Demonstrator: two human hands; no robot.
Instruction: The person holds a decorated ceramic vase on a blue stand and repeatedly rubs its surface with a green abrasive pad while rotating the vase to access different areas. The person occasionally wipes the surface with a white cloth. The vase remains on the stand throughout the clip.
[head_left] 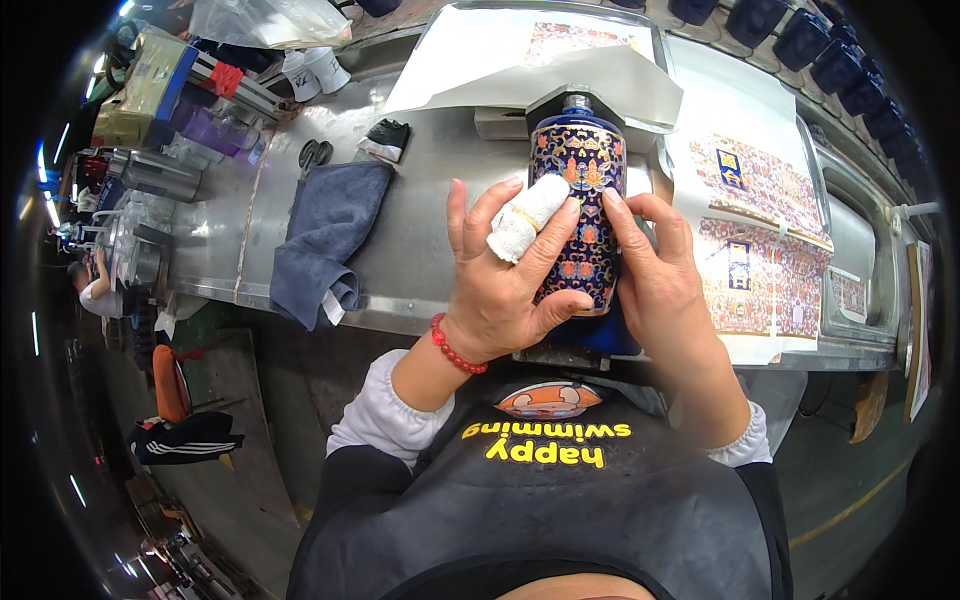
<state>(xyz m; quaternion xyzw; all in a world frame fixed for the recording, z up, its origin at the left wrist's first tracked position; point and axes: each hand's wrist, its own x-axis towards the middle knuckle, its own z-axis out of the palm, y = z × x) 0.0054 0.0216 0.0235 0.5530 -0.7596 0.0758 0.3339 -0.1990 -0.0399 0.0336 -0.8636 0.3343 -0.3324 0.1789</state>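
A dark blue bottle (580, 150) with a colourful flower pattern lies in front of me, its neck pointing away, on a dark support. My left hand (505, 290) rests over the bottle's left side with its fingers spread. A white cloth wrap (528, 217), bound with a yellowish band, covers its middle finger and touches the patterned surface. At the bottle's right edge is my right hand (665, 280), thumb on the front and forefinger bent around the side. Its remaining fingers are mostly hidden.
Printed pattern sheets (765, 270) lie to the right, beside a metal basin (850, 225). A white-lined tray (460, 70) stands behind. Left on the metal bench are a grey-blue cloth (330, 225), black scissors (315, 153) and white cups (325, 70). Blue vessels (805, 40) line the back right.
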